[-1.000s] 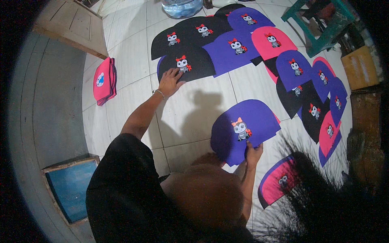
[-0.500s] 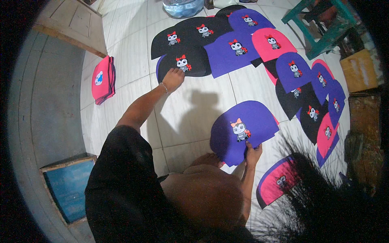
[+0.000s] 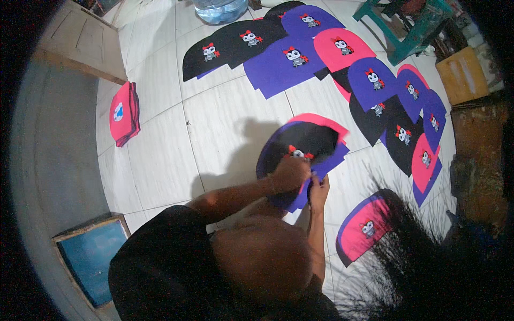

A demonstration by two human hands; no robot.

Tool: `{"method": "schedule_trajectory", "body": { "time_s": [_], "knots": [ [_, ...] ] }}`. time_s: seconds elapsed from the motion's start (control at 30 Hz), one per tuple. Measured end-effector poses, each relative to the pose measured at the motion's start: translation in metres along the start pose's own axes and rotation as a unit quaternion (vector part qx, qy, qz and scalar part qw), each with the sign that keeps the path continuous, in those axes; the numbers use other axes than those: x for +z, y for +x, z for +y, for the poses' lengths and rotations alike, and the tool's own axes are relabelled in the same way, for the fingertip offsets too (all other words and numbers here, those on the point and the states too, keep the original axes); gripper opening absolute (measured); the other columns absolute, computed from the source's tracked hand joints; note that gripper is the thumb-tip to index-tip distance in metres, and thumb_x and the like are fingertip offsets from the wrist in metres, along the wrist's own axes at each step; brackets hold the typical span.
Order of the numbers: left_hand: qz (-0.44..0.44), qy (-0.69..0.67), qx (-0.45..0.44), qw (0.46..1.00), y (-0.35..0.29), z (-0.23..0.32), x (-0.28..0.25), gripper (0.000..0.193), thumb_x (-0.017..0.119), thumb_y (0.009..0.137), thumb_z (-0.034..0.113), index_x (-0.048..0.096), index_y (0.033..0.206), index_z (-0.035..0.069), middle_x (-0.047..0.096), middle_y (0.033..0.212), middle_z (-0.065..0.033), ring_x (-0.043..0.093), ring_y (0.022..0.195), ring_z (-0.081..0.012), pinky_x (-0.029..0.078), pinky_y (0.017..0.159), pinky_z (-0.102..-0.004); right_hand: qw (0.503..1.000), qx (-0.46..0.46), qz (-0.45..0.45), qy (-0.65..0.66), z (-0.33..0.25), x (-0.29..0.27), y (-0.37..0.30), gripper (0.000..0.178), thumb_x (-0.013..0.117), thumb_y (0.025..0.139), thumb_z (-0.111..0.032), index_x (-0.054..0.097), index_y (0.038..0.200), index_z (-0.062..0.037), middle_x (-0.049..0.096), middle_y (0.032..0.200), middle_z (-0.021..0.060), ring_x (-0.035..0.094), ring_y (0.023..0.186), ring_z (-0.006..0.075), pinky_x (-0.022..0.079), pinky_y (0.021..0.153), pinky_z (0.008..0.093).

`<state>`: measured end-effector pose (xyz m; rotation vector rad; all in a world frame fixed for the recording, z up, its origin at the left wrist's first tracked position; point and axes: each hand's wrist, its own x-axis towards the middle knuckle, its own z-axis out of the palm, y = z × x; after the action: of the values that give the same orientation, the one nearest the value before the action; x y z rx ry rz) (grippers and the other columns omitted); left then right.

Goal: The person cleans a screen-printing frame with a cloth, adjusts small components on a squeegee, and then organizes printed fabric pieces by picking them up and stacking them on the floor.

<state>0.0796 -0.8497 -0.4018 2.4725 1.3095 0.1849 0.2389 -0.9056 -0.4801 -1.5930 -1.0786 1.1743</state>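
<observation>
A black dome-shaped fabric piece [image 3: 308,140] with a small cartoon print is lying on top of a little stack, over a pink piece [image 3: 326,121] and a purple piece [image 3: 329,163] whose edges are showing around it, on the white tiled floor [image 3: 160,155] just ahead of the person. The left hand [image 3: 290,174] is closing over the near edge of the black piece, right by the print, fingers curled onto the cloth. The right hand [image 3: 318,191] is pinching the lower edge of the purple piece just beside it, the two hands almost touching.

Further out, a long row of similar pieces [image 3: 300,59] in black, purple and pink is fanning across the tiles from the upper left round to the right, each overlapping its neighbour. Another pink piece backed with purple [image 3: 364,230] is lying near the person's right side, partly behind dark strands of hair. Well apart on the left, a folded pink pile [image 3: 123,113] is sitting on the floor. A clear water jug [image 3: 219,9] is standing at the top edge, a green stool [image 3: 415,27] and a cardboard box [image 3: 463,75] at the upper right, and a blue-topped wooden box [image 3: 91,257] at the lower left.
</observation>
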Motion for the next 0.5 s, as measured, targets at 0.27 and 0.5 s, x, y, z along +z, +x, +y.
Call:
{"method": "schedule_trajectory", "body": {
  "time_s": [0.27,0.5],
  "knots": [
    [0.023,-0.210,-0.032,0.977,0.001,-0.001,0.029,0.033,0.059,0.087,0.029,0.062,0.091,-0.003,0.064,0.085,-0.0217,0.064,0.080,-0.0400,0.052,0.073,-0.0483,0.981,0.162,0.004,0.109,-0.012,-0.012,0.001,0.040,0.060,0.095,-0.032,0.057,0.119,-0.0004,0.063,0.104,0.0078,0.060,0.095,0.0177,0.047,0.088,0.0318],
    [0.149,-0.016,-0.208,0.966,0.089,-0.180,-0.061,0.061,0.066,0.084,0.039,0.054,0.130,0.001,0.055,0.129,-0.0211,0.049,0.124,-0.0371,0.041,0.102,-0.0472,0.990,0.073,0.100,-0.072,-0.042,0.023,0.014,0.037,0.071,0.077,-0.001,0.057,0.111,0.0020,0.066,0.101,0.0098,0.062,0.095,0.0203,0.047,0.087,0.0325]
  ]
}}
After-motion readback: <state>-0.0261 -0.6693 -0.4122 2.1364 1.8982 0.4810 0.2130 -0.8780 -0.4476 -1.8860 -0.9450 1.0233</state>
